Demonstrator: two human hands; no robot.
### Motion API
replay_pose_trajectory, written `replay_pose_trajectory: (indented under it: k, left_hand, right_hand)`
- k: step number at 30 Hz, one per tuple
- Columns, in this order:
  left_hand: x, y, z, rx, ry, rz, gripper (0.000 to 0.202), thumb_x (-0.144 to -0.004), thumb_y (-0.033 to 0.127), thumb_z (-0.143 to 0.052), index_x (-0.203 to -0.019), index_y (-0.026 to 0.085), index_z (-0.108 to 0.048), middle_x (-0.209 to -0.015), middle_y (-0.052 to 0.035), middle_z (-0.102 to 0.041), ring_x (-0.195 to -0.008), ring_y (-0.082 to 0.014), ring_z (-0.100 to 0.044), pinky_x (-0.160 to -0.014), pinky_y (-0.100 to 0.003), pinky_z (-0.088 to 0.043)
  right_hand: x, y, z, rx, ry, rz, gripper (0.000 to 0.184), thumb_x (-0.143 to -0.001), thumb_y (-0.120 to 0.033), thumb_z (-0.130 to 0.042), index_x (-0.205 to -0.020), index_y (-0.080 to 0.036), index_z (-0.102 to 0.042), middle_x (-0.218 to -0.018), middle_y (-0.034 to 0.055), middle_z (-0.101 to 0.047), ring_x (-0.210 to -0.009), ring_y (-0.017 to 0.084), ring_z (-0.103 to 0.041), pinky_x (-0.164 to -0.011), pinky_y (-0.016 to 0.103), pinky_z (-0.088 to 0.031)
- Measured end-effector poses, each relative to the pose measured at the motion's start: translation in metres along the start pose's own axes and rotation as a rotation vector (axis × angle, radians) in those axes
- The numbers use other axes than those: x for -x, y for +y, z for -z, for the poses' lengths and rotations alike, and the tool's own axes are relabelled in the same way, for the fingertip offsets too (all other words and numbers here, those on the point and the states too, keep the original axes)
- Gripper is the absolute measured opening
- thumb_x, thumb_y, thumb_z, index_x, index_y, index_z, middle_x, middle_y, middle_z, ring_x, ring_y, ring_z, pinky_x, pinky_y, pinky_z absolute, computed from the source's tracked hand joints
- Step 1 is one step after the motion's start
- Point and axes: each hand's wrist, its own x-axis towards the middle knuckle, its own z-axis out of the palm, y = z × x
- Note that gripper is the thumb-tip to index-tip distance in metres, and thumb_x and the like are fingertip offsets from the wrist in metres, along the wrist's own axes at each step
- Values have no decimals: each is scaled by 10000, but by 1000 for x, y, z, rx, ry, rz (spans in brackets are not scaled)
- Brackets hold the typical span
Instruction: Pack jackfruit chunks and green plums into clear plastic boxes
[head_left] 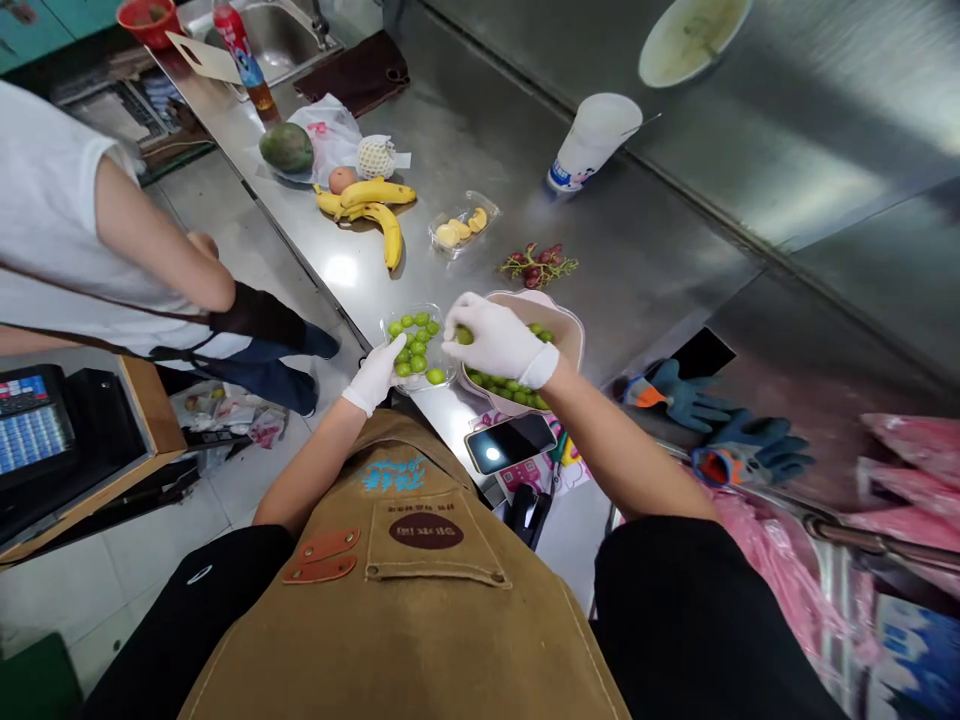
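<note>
Head view: right fingers (pixel 461 312) clamped on green grape (pixel 465 336); left fingers (pixel 386 352) gripping plastic tray (pixel 431 308)

Brushed steel counter (pixel 615 260), clear glossy plastic tray (pixel 391 322), matt canvas apron (pixel 442 640).

A stainless steel counter (pixel 645 262) carries a pink bowl of green grapes (pixel 564 325), a mango (pixel 286 148), bananas (pixel 367 208), red grapes (pixel 538 266), and a smartphone (pixel 510 442).
</note>
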Motion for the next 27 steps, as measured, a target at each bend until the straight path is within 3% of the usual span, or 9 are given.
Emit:
replay_pose_trajectory:
  k: [3, 6, 10, 13, 17, 19, 21, 24, 27]
  left_hand:
    - [3, 0, -1, 3, -6, 4, 436, -953, 474, -840, -1257, 177, -746, -1232, -132, -836, -950, -239, -826, -713, -302, -673]
    - [5, -1, 2, 11, 1, 26, 410, -986, 463, -801, -1278, 179, -750, -1215, -133, -847, -975, -255, -833, -734, -318, -685]
    - [3, -5, 2, 80, 21, 67, 338, -1028, 431, -744, -1244, 171, -758, -1169, -140, -856, -974, -265, -840, -776, -345, -699]
    - [-1, -12, -1, 133, 4, 61, 398, -1022, 473, -758, -1282, 172, -747, -1155, -139, -857, -972, -266, -845, -798, -363, -709]
    - [-4, -21, -5, 142, 4, 47, 509, -982, 542, -804, -1353, 204, -719, -1097, -117, -862, -961, -271, -850, -827, -377, -716]
    - [-3, -23, -4, 151, 1, 28, 537, -973, 561, -810, -1377, 223, -706, -1138, -111, -860, -992, -269, -848, -857, -380, -715]
    - [2, -22, -2, 166, -10, 15, 554, -968, 576, -812, -1386, 231, -698, -1214, -117, -847, -1039, -272, -842, -884, -389, -714]
    - [10, -18, 4, 182, -28, -19, 526, -953, 523, -845, -1363, 225, -706, -1305, -123, -821, -1079, -270, -829, -890, -381, -711]
    - [17, -13, 7, 176, -51, -57, 471, -940, 407, -872, -1345, 222, -718, -1331, -112, -809, -1058, -246, -817, -870, -359, -704]
  right_hand:
    - [-10, -13, -8, -9, -157, 97, 213, -813, -296, -855, -955, -208, -723, -1181, 63, -654, -839, 189, -618, -845, 359, -522]
    - [-14, -3, -9, -100, -108, 102, 448, -767, -398, -933, -1134, -219, -751, -1255, 77, -654, -945, 226, -655, -904, 379, -539]
    - [-13, 4, -11, -240, 83, 24, 396, -993, -571, -689, -1110, -195, -728, -1117, 93, -702, -986, 257, -657, -947, 423, -548]
    - [-11, -16, -22, -289, 165, 45, 395, -1104, -540, -487, -1089, -206, -699, -1088, 101, -723, -1044, 274, -662, -999, 452, -543]
    - [-7, -50, -35, -324, 72, 216, 359, -1129, -480, -427, -1182, -224, -673, -1176, 114, -716, -1133, 282, -673, -1071, 489, -550]
    - [-4, -52, -32, -306, 54, 272, 358, -1125, -474, -431, -1253, -234, -663, -1262, 133, -698, -1218, 295, -668, -1118, 508, -546]
    - [0, -38, -22, -259, 153, 231, 381, -1122, -479, -445, -1339, -243, -651, -1365, 150, -672, -1307, 307, -647, -1161, 511, -530]
    - [8, 7, -7, -92, 283, 18, 441, -1111, -463, -427, -1392, -213, -657, -1366, 172, -687, -1288, 333, -656, -1159, 526, -518]
    - [18, 58, -5, 194, 54, -252, 490, -1063, -409, -441, -1407, -152, -675, -1339, 217, -707, -1238, 372, -661, -1135, 544, -507]
